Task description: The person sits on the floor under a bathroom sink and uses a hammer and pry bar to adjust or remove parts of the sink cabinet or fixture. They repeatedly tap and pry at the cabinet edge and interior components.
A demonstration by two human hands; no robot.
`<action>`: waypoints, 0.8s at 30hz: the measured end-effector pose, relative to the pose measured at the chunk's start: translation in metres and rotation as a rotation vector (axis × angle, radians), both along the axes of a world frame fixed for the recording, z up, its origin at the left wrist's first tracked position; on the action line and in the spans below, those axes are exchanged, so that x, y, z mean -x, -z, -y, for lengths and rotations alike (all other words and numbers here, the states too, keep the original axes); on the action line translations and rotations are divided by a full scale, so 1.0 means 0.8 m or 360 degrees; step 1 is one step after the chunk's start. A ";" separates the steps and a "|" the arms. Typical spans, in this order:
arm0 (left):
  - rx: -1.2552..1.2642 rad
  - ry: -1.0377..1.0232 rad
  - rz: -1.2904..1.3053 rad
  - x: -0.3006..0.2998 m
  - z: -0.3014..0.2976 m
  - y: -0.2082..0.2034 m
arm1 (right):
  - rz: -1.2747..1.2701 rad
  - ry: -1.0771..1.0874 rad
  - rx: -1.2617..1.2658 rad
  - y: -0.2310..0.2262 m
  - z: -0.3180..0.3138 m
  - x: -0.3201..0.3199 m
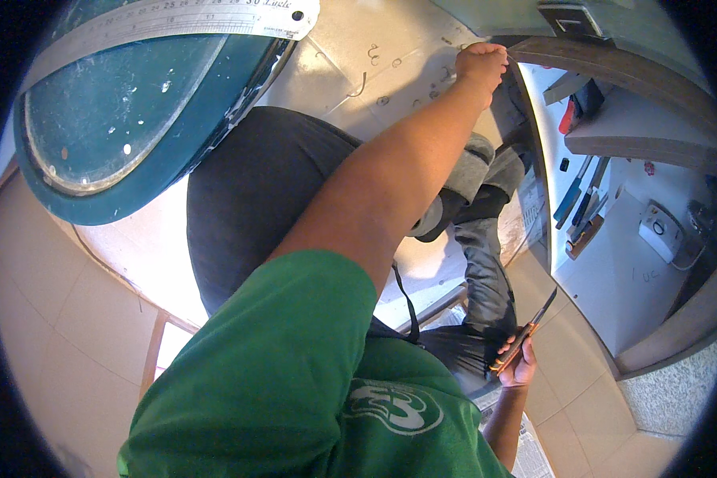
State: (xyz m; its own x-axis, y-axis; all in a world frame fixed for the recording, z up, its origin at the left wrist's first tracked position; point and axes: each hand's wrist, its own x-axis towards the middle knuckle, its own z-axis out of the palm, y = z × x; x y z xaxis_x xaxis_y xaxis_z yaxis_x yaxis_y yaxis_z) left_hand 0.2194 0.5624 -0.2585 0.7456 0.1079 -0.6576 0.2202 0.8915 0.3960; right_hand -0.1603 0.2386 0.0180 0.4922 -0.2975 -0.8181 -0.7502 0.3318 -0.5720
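Observation:
My left arm, in a green sleeve, reaches across to the upper right. Its hand [481,65] is closed beside the brown wooden edge [534,52] of a white-lined cabinet; whatever its fingers pinch, if anything, is too small to make out. Low on the right, my right hand [519,365] grips a utility knife [519,344] by its orange and black handle. The knife's narrow blade points up and away, toward the cabinet. Small curled strips [362,84] lie on the floor just left of my left hand.
A teal plastic stool [127,111] at the upper left bears a steel ruler [167,38]. Inside the cabinet [597,311] are several long hand tools [585,195] and a white device with a knob [661,231]. My dark-trousered legs [271,175] fill the middle. Newspaper [532,454] lies at the bottom.

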 end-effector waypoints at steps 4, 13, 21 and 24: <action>0.0032 0.0045 0.0070 0.004 -0.001 0.003 | 0.0030 -0.0011 0.0038 0.001 -0.002 0.002; -0.0037 0.0102 0.0128 0.008 0.002 0.009 | 0.0041 -0.0016 0.0004 0.004 0.003 0.004; -0.0033 0.0134 0.0102 0.005 0.000 0.008 | 0.0057 -0.0039 0.0000 0.003 -0.003 0.001; -0.0046 0.0118 0.0102 0.001 0.001 0.013 | 0.0033 0.0007 -0.0034 0.002 -0.004 -0.001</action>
